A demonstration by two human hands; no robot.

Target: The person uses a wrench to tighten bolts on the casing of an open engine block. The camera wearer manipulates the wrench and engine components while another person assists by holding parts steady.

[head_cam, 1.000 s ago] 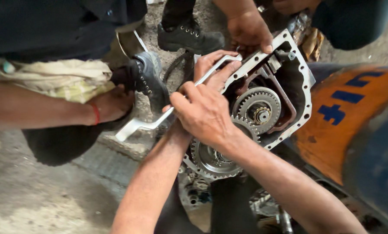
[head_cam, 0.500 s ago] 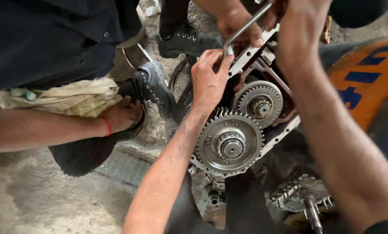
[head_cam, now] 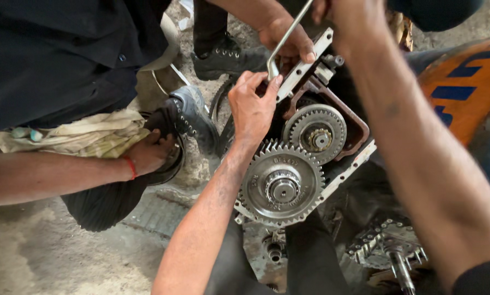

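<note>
You had lifted your right hand (head_cam: 346,22) to the wrench (head_cam: 288,35) handle, gripping it up top, while your left hand (head_cam: 253,106) pinched its socket end at the housing (head_cam: 305,68), uncovering both gears (head_cam: 282,184).

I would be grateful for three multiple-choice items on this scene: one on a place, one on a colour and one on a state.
1. Where does the large toothed steel gear sit relative to the smaller toothed steel gear?
A. above and right
B. below and left
C. hidden behind it

2. What colour is the thin wrist band on the other person's arm?
A. red
B. green
C. white

3. How are the two gears?
A. under a closed cover
B. lying loose on the ground
C. exposed in the open metal housing

Answers: B, it lies lower and further left; A, the band is plainly red; C, both gear faces show uncovered inside the housing.
</note>
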